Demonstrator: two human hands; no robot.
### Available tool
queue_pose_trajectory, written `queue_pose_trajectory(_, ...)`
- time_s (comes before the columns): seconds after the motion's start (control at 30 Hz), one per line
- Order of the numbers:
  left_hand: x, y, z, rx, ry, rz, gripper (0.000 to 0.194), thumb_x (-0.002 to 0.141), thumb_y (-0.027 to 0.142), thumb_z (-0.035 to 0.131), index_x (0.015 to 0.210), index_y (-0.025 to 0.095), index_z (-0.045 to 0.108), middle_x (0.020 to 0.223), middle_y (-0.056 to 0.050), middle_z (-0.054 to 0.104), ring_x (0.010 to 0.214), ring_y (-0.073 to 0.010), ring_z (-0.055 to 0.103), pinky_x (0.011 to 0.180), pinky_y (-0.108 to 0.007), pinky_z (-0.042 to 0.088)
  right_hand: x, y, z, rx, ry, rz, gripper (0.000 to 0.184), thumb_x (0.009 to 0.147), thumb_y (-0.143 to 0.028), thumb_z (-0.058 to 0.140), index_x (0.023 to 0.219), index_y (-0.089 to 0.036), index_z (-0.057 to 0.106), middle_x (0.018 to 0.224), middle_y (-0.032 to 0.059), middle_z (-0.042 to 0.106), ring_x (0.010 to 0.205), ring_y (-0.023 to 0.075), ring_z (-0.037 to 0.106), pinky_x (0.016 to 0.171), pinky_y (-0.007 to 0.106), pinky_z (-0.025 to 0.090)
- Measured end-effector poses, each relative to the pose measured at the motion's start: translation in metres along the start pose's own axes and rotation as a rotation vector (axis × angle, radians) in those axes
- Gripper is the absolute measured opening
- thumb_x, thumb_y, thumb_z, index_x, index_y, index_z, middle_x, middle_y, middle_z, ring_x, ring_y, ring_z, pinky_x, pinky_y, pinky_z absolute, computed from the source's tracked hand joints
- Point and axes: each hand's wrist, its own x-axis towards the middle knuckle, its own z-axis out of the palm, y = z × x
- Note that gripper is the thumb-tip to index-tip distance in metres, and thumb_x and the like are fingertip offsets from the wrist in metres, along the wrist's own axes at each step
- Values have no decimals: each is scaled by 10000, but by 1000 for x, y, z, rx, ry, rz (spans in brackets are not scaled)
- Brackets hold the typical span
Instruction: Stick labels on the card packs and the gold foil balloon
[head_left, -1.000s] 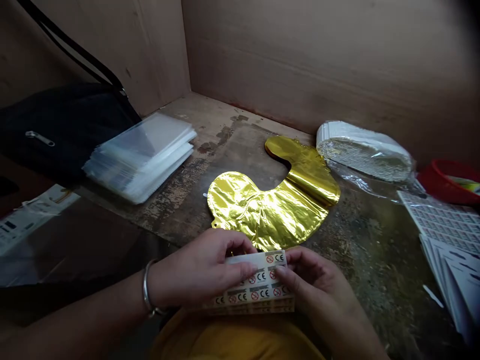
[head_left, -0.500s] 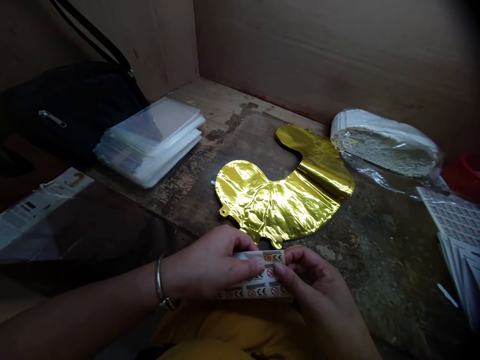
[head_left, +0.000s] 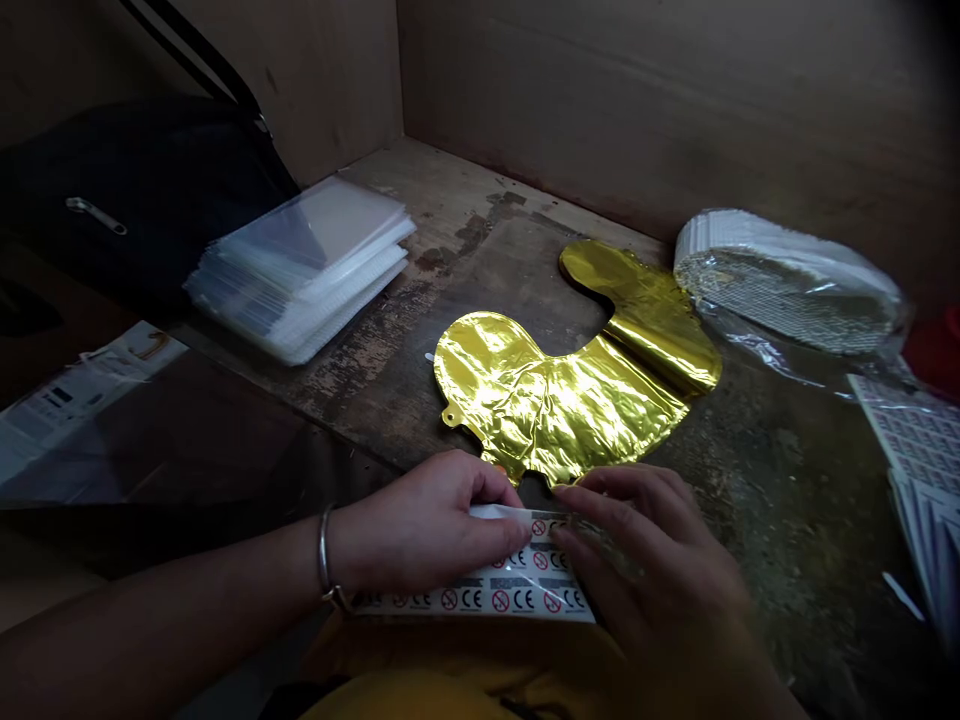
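My left hand (head_left: 442,525), with a silver bangle on its wrist, is closed on a sheet of stickers (head_left: 517,600) near the front edge of the table. Rows of CE marks and red no-symbols are printed on the white sheet. Beside the sheet's right end is my right hand (head_left: 660,550), slightly blurred. Its fingers stretch above the sheet with the thumb apart from them near the sheet's edge, and I see nothing held. Just beyond both hands lies a flat gold foil balloon (head_left: 555,390), curved and creased, with small tabs along its near edge.
Clear plastic sleeves (head_left: 307,270) are stacked at the back left, by a dark bag (head_left: 150,200). A plastic-wrapped white bundle (head_left: 787,285) sits at the back right. Printed sheets (head_left: 911,440) and a red object (head_left: 934,350) are at the right edge. Clear packaging (head_left: 97,400) lies left.
My right hand has let go of the sheet's edge and spread its fingers above it. The sticker sheet now shows more of its length, lying flatter under my left hand.
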Motion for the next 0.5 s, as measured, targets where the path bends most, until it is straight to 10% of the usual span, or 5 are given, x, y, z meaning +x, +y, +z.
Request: queue_pose_trajectory(0.5, 1, -2, -2, -20, -53, 19, 240, 831, 364, 569, 812, 131, 621, 695, 27, 524, 639, -104, 438, 558, -209, 355, 2, -1, 4, 57, 62, -172, 211, 772, -28, 646, 960, -118, 680, 934, 112, 646, 902, 212, 545, 765, 349, 498)
